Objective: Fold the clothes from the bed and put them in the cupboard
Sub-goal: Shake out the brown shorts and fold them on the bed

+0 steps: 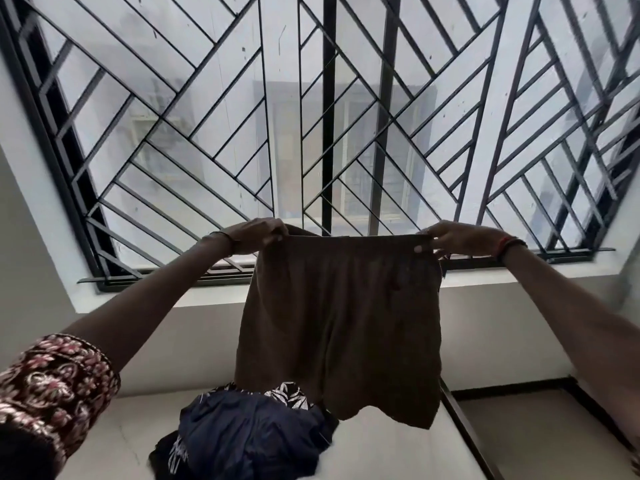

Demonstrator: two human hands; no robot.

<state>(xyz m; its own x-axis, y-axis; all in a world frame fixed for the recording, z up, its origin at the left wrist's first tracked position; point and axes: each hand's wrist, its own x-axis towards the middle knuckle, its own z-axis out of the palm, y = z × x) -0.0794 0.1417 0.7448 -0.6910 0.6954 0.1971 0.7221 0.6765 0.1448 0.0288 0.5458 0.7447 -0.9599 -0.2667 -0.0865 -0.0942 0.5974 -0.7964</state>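
**A:** Brown shorts (pixel 341 323) up in the air, spread flat by the waistband, legs hanging straight down in front of the window grille (pixel 322 116).

**B:** And both hands are on them. The left hand (pixel 258 233) pinches the left corner of the waistband, fingers curled over the top edge. The right hand (pixel 460 237) pinches the right corner, with a fingertip showing on the front of the cloth.

**A:** The band is pulled taut between them, arms stretched well forward, and a patterned sleeve (pixel 52 379) shows on the left arm.

**B:** Below, the hems hang just above a heap of dark clothes (pixel 249 431) on the pale bed (pixel 381 455). Whether the left hem brushes that heap, I can't tell.

**A:** Bare bed surface lies either side of the heap. The bed's dark edge (pixel 464 427) runs diagonally on the right, just under the shorts' right leg.

**B:** Behind it all are the window ledge (pixel 519 275) and the plain wall beneath it.
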